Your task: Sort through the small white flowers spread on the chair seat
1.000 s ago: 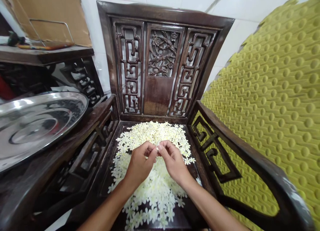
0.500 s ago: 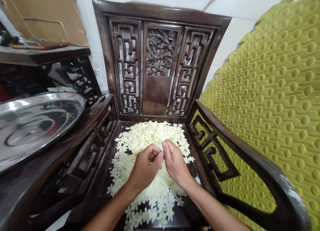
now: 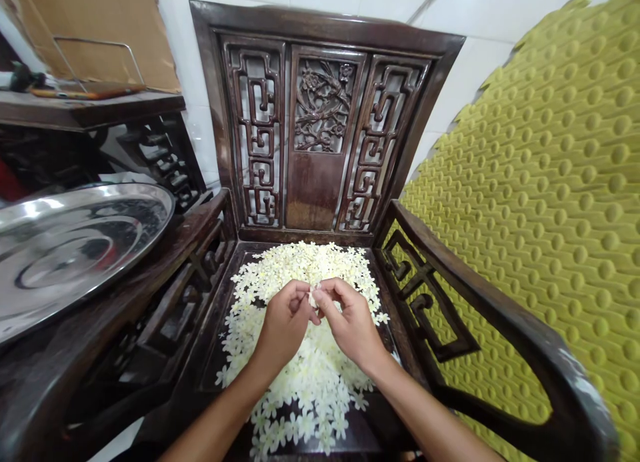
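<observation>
Many small white flowers [image 3: 310, 389] with pale yellow centres lie heaped over the dark wooden seat. Above the heap my two hands meet at the fingertips. My right hand [image 3: 354, 325] pinches a white flower [image 3: 315, 290] between thumb and forefinger. My left hand [image 3: 284, 323] is closed against it with curled fingers; whatever those fingers grip is too small to make out.
The seat belongs to a dark carved chair [image 3: 315, 189] with armrests on both sides. At left a round metal tray [image 3: 145, 232] rests beside the armrest, near a dark side table [image 3: 100, 109]. A yellow bumpy mat [image 3: 560, 202] stands upright at right.
Both hands have shifted slightly to the left. My right thumb and fingers have spread from a closed fist-like pose into a pinch, and the white flower shows more clearly between the fingertips.
</observation>
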The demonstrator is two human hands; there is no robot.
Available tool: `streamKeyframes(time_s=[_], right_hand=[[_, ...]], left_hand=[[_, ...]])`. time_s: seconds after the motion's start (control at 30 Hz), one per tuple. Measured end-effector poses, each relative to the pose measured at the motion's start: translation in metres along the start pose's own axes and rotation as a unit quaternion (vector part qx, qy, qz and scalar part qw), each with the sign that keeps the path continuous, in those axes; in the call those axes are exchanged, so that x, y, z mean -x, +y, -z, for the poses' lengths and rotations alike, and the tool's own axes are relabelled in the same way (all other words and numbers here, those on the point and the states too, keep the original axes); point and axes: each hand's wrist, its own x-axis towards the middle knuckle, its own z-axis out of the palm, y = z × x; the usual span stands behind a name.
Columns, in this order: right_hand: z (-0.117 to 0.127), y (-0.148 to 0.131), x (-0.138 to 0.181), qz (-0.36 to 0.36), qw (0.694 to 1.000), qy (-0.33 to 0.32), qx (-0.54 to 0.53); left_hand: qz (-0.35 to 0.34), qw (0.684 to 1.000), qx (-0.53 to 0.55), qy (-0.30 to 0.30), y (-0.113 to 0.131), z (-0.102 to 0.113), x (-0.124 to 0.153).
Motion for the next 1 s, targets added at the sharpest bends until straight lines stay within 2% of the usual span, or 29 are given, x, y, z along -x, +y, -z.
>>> streamKeyframes(time_s=[0.13, 0.33, 0.47, 0.63, 0.87, 1.0], right_hand=[[0.004, 0.001, -0.001, 0.018, 0.999, 0.032, 0.028], [0.01, 0.007, 0.0, 0.029, 0.997, 0.056, 0.041], [0.012, 0.008, 0.0, 0.01, 0.998, 0.056, 0.0], [0.015, 0.003, 0.0, -0.027, 0.995, 0.036, -0.084], [0.023, -0.005, 0.004, -0.029, 0.996, 0.018, -0.088], [0.027, -0.006, 0.005, -0.054, 0.992, 0.013, -0.111]], left_hand=[[0.049, 0.995, 0.087, 0.018, 0.008, -0.003, 0.001], [0.11, 0.977, 0.178, -0.036, 0.015, -0.005, 0.007], [0.124, 0.971, 0.198, -0.044, 0.015, -0.004, 0.007], [0.141, 0.97, 0.198, -0.02, 0.016, -0.002, 0.007], [0.131, 0.979, 0.156, 0.004, 0.016, -0.001, 0.007], [0.126, 0.979, 0.161, 0.007, 0.017, -0.002, 0.007]])
